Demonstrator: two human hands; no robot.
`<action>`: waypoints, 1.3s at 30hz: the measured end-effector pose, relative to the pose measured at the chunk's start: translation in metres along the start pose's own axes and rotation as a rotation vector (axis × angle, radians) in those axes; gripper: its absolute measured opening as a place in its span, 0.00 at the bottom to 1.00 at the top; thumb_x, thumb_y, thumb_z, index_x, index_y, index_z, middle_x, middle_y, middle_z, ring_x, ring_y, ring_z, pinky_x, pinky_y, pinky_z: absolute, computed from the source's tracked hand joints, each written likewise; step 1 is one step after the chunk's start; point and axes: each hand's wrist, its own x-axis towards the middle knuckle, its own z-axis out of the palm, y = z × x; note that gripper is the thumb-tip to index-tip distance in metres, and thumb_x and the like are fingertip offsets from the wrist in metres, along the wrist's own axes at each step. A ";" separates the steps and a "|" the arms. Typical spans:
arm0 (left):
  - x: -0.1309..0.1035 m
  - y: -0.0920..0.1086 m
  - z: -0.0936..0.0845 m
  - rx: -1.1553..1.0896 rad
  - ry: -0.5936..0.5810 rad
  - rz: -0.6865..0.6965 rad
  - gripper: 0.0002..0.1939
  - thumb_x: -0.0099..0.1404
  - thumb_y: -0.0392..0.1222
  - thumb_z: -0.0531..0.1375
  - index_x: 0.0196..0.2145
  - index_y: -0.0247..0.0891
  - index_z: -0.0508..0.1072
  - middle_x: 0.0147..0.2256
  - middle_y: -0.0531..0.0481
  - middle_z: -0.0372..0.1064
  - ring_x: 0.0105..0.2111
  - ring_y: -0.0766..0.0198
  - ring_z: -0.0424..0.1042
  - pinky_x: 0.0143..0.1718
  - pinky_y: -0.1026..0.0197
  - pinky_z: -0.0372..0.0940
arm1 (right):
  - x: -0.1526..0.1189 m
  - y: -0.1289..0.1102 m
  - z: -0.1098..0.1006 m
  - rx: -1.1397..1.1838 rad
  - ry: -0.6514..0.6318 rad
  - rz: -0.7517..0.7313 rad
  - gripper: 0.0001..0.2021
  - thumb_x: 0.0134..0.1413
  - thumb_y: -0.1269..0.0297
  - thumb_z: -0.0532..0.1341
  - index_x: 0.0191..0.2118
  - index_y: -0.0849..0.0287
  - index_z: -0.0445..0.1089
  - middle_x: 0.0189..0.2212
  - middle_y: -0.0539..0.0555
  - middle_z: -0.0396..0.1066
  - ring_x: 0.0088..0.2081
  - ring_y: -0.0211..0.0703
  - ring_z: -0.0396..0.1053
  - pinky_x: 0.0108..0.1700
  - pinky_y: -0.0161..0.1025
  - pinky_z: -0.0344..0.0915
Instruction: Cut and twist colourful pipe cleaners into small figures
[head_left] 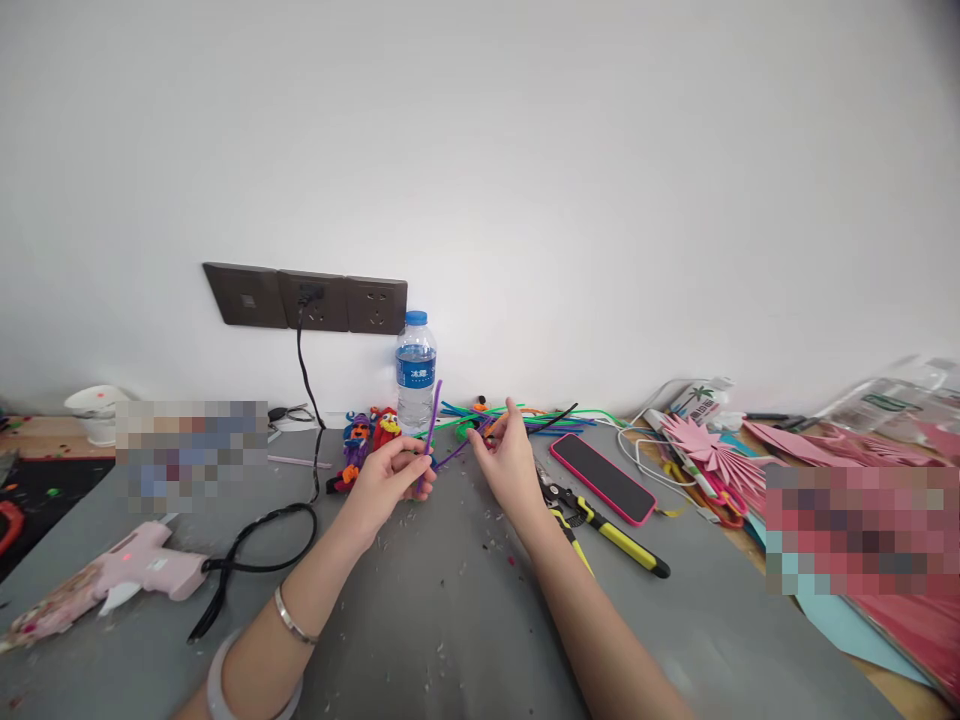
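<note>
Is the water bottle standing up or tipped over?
Standing up: the bottle is upright, with its blue cap at the top and its label level.

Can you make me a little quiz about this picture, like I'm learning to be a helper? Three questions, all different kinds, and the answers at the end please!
1. True or false: the water bottle has a blue cap.

2. Pick one. What colour is the thin stem that sticks up from the left hand?
A) green
B) purple
C) orange

3. Say it in your own words: which of the two hands is nearer the phone?

Key:
1. True.
2. B, purple.
3. The right hand; the phone lies on its right side.
</note>
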 end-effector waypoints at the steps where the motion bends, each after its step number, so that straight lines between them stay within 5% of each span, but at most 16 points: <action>1: 0.000 -0.001 0.000 -0.016 0.000 -0.004 0.18 0.54 0.51 0.67 0.35 0.37 0.70 0.25 0.53 0.71 0.24 0.67 0.69 0.28 0.63 0.66 | 0.000 -0.004 -0.002 -0.022 0.019 -0.037 0.30 0.56 0.55 0.59 0.61 0.64 0.55 0.38 0.60 0.65 0.41 0.52 0.64 0.47 0.51 0.63; 5: 0.002 -0.006 -0.002 0.026 -0.005 0.024 0.16 0.57 0.51 0.65 0.38 0.37 0.72 0.25 0.52 0.71 0.23 0.68 0.67 0.27 0.64 0.65 | -0.002 -0.023 -0.009 0.159 -0.138 -0.144 0.15 0.61 0.57 0.55 0.46 0.58 0.71 0.40 0.59 0.65 0.43 0.51 0.65 0.47 0.47 0.63; 9: 0.004 -0.012 -0.003 0.150 -0.043 0.104 0.15 0.58 0.50 0.64 0.37 0.36 0.74 0.24 0.51 0.70 0.22 0.67 0.66 0.22 0.66 0.60 | -0.008 -0.033 0.001 0.637 -0.468 0.034 0.13 0.58 0.52 0.59 0.34 0.57 0.71 0.28 0.52 0.68 0.33 0.43 0.67 0.38 0.40 0.66; 15: 0.004 -0.006 0.001 0.038 0.089 0.183 0.13 0.53 0.45 0.68 0.35 0.37 0.76 0.25 0.54 0.69 0.22 0.69 0.65 0.24 0.67 0.62 | -0.012 -0.029 0.012 0.985 -0.457 0.313 0.14 0.48 0.52 0.68 0.33 0.58 0.70 0.28 0.51 0.73 0.31 0.41 0.70 0.39 0.40 0.67; 22: 0.003 -0.002 0.004 -0.299 0.158 0.173 0.14 0.47 0.45 0.72 0.29 0.36 0.77 0.28 0.51 0.73 0.30 0.67 0.70 0.34 0.64 0.68 | -0.015 -0.035 0.010 1.113 -0.674 0.397 0.15 0.49 0.53 0.68 0.31 0.59 0.68 0.26 0.50 0.72 0.29 0.39 0.70 0.38 0.38 0.67; 29: 0.002 0.000 0.005 -0.262 0.141 0.103 0.15 0.48 0.47 0.72 0.30 0.37 0.78 0.22 0.55 0.66 0.22 0.71 0.63 0.21 0.69 0.57 | -0.015 -0.035 0.010 1.148 -0.637 0.426 0.16 0.46 0.54 0.70 0.32 0.58 0.66 0.23 0.48 0.70 0.27 0.37 0.68 0.36 0.37 0.66; 33: 0.003 0.000 0.002 -0.221 0.126 0.075 0.16 0.46 0.48 0.73 0.30 0.35 0.80 0.18 0.57 0.62 0.20 0.73 0.56 0.22 0.68 0.56 | -0.016 -0.036 0.011 1.193 -0.595 0.425 0.15 0.46 0.54 0.70 0.33 0.58 0.68 0.24 0.49 0.70 0.27 0.37 0.67 0.36 0.37 0.66; 39: 0.003 -0.002 -0.003 -0.118 0.034 0.014 0.15 0.47 0.47 0.72 0.29 0.34 0.80 0.23 0.52 0.68 0.23 0.71 0.58 0.24 0.66 0.55 | -0.012 -0.037 0.005 1.150 -0.514 0.395 0.13 0.45 0.53 0.70 0.30 0.58 0.72 0.26 0.49 0.70 0.26 0.36 0.65 0.36 0.37 0.65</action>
